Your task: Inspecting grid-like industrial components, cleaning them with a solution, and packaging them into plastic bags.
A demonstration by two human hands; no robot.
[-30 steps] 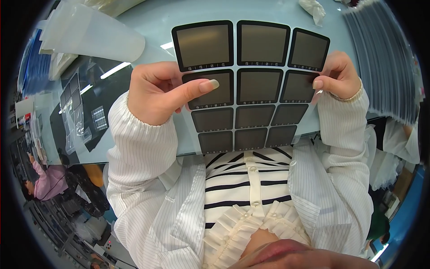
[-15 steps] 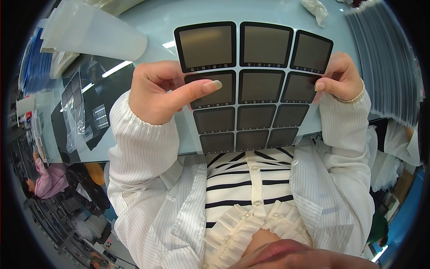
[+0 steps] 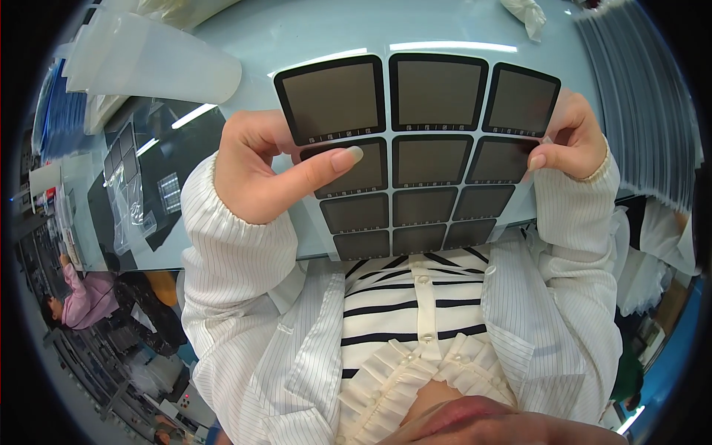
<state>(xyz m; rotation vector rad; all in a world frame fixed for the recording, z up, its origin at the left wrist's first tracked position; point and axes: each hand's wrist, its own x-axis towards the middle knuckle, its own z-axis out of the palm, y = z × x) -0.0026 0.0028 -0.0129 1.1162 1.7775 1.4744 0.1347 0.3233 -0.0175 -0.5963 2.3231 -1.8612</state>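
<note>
A clear sheet with rows of dark grey, black-framed rectangular panels is held up in front of me, tilted. My left hand grips its left edge, the thumb lying across a panel in the second row and the other fingers behind the sheet. At the opposite edge, my right hand pinches the sheet between thumb and fingers. The fingers behind the sheet are mostly hidden.
At the far left a translucent plastic container lies on its side on the pale table. A dark mat bears a clear bag with small panels. Tall stacked sheets stand right. A person in pink is at left.
The top edge of the sheet has tipped toward me and come lower, with both hands moving slightly down. My grip on both edges stays the same.
</note>
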